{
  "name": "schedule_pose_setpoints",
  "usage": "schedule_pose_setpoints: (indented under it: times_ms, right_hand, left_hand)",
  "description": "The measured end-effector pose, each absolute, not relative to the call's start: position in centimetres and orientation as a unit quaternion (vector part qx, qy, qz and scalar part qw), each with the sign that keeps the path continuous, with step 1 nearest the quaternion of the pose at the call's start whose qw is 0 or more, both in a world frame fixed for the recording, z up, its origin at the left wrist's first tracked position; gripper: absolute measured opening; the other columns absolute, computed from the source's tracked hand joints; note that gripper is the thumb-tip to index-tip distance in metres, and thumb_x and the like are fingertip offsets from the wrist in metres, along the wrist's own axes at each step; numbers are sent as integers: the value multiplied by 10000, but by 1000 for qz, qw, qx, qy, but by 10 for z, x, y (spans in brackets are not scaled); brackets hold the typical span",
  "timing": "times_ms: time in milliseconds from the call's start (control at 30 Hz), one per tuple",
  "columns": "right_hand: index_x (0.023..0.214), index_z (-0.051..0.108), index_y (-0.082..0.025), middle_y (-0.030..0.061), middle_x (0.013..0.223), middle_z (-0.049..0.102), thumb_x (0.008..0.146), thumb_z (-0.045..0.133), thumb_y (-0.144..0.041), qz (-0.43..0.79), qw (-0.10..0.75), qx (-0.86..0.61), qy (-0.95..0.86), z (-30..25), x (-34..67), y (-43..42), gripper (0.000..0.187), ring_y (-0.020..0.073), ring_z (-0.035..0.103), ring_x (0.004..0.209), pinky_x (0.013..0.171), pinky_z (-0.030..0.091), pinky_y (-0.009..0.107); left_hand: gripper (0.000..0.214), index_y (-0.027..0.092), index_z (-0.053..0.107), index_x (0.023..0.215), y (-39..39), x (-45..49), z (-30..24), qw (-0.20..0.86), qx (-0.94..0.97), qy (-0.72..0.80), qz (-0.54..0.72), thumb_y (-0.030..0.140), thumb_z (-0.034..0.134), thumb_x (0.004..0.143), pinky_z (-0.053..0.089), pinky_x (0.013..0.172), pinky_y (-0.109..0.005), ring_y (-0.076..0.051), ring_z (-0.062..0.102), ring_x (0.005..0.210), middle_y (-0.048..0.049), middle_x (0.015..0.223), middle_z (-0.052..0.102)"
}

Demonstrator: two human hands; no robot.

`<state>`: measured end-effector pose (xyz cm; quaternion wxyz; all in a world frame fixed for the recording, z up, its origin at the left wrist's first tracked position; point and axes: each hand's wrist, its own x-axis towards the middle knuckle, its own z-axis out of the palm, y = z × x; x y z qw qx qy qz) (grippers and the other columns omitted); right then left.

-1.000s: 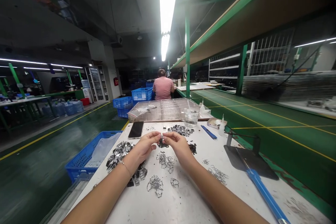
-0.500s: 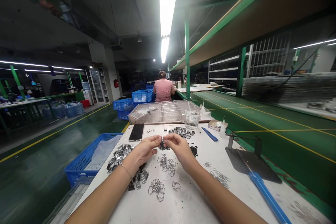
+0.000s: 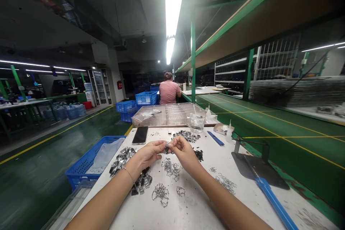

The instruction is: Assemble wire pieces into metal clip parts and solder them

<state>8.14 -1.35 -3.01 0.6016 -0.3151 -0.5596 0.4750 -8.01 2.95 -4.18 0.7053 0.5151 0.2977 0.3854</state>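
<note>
My left hand point(image 3: 149, 154) and my right hand point(image 3: 183, 152) meet above the white table point(image 3: 188, 208), fingertips pinched together on one small dark metal part point(image 3: 167, 147). Below the hands lie loose piles of bent wire clips point(image 3: 170, 167) and another wire pile point(image 3: 160, 193). A heap of shiny metal pieces point(image 3: 122, 158) lies under my left wrist. Dark small parts point(image 3: 198, 154) sit just right of my right hand.
A phone point(image 3: 140, 134), a clear glass jar point(image 3: 196, 122), a clear compartment tray point(image 3: 168, 114), a blue tool point(image 3: 215, 138) and a black stand with a blue handle point(image 3: 271, 194) are on the table. A blue crate point(image 3: 88, 161) stands left. A person in pink point(image 3: 168, 92) sits far ahead.
The view has shifted slightly upward. My hands stay pinched together on the small part, with only tiny finger movement.
</note>
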Motion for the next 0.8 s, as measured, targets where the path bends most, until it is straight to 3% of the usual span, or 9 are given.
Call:
schedule_pose_setpoints:
  times_ms: [433,667,800]
  right_hand:
    - [653,440,-209,-46,564,573,517,789,-504,475,626,-368,-497,-41,81,5,476,147,603,527,584,468,287]
    - [684,469,-201,-14,618,644,612,752,-322,480,619,-381,-491,-34,82,-6,315,176,669,636,660,489,295]
    - [698,483,-201,-5,609,649,631,729,-293,478,614,-378,-501,-29,80,-11,271,191,671,648,675,491,308]
  left_hand:
    - [383,165,600,855,26,-68,-36,641,516,301,482,395,804,628,292,548,-195,-89,499,676,3,763,548]
    - [318,153,629,846,23,-64,-37,623,527,304,492,382,771,677,342,618,-215,-125,536,772,-37,849,598]
    - [292,136,652,846,20,-60,-39,608,544,311,488,349,772,685,323,597,-215,-124,538,739,-47,799,612]
